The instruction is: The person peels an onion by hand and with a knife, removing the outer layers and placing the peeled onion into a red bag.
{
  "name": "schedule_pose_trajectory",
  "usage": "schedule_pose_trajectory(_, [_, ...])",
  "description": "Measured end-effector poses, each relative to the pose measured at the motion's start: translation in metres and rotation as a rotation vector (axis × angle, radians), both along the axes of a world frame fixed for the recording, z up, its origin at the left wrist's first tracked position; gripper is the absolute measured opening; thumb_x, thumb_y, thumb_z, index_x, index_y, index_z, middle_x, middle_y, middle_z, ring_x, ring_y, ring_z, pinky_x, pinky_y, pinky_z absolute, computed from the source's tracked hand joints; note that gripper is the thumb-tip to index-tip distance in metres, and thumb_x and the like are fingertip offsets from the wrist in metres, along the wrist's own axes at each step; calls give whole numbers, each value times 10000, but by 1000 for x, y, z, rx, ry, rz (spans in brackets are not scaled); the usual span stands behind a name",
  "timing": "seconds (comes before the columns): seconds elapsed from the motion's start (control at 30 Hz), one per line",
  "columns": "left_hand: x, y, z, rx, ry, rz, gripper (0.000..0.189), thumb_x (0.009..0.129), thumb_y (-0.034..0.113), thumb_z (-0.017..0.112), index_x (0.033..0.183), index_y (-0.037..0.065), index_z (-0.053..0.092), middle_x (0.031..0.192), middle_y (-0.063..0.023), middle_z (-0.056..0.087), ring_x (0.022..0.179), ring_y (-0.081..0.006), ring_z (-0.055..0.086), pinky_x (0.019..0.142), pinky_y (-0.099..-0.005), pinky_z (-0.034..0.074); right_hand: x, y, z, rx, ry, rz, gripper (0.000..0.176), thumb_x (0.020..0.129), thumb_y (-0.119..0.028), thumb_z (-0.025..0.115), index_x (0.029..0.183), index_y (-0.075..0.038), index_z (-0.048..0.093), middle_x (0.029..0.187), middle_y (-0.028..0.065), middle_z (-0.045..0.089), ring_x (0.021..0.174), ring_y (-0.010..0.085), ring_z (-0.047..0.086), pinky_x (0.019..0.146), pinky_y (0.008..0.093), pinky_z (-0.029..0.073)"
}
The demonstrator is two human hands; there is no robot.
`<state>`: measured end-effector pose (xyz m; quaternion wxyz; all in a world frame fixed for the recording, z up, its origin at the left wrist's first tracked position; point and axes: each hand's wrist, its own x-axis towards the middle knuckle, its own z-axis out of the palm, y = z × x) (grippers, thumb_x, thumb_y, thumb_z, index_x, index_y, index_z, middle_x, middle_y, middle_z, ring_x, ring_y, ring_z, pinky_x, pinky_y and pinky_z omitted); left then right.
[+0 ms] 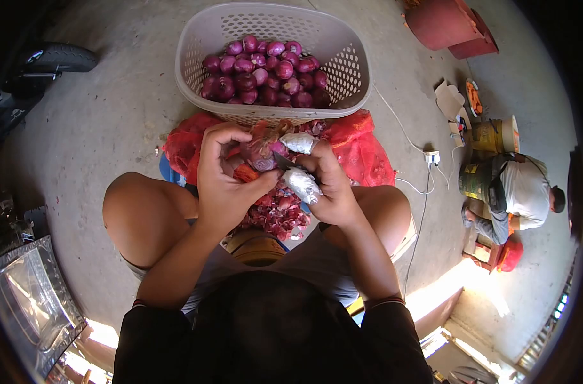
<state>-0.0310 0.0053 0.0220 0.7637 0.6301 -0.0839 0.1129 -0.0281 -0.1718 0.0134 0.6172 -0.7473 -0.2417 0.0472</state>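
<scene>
My left hand [218,179] is closed around a red onion [258,159] with dry, papery skin hanging off its top. A small dark knife blade [282,161] touches the onion's right side, its handle hidden inside my right hand [335,189]. Silvery foil-like wrapping [302,184] covers the thumb and a fingertip of that hand. Below both hands lies a heap of onion skins [275,214], between my knees. Red mesh bags [360,148] spread out behind the hands, in front of a plastic basket [188,86] of smooth purple onions [266,69].
To the right, a white power strip [431,157] with cables lies on the concrete floor. Farther right, another person [525,192] bends beside yellow buckets [487,136]. A motorbike wheel [61,57] stands at left, and red containers [442,25] are at upper right.
</scene>
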Motion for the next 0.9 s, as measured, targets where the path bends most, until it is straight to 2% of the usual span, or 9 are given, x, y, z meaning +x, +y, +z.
schedule_pose_trajectory(0.17, [-1,0,0,45,11,25,539,602,-75,734,1043,30,441,1047,-58,415,971,-135,493,814,-277,485,0,5,5,-67,-108,-70,472,717,44,594,1157,-40,447,917,155,635,829,307,640,722,308,475])
schedule_pose_trajectory(0.37, [-1,-1,-1,30,-12,32,533,614,-58,745,1042,26,437,1047,-66,418,966,-135,498,822,-281,484,1,6,5,-41,-129,-73,412,760,24,605,1145,-34,471,974,156,620,863,262,640,768,308,473])
schedule_pose_trajectory(0.57, [-1,-1,1,7,-10,24,541,606,-67,745,1039,24,433,1048,-70,417,966,-136,498,820,-274,483,-4,13,9,174,140,-77,432,819,-6,598,1199,-20,393,1058,135,589,991,178,585,857,281,422])
schedule_pose_trajectory(0.7, [-2,-1,2,-2,-13,12,544,601,-72,743,1036,28,433,1054,-70,414,974,-134,491,818,-270,483,-4,6,2,93,45,-29,448,827,22,574,1221,-21,364,1096,129,565,1048,173,549,885,267,396])
schedule_pose_trajectory(0.77, [-2,-2,1,6,-27,13,545,599,-72,744,1035,30,434,1057,-70,412,978,-133,487,816,-269,482,-2,9,6,177,51,-23,433,829,28,568,1214,-21,376,1089,129,565,1050,174,545,891,268,392])
schedule_pose_trajectory(0.9, [-2,-1,0,30,-46,19,554,602,-74,750,1040,30,428,1057,-71,412,988,-139,489,821,-276,485,-1,9,6,182,48,-21,414,834,32,559,1208,-23,389,1078,108,566,1043,168,541,882,269,398])
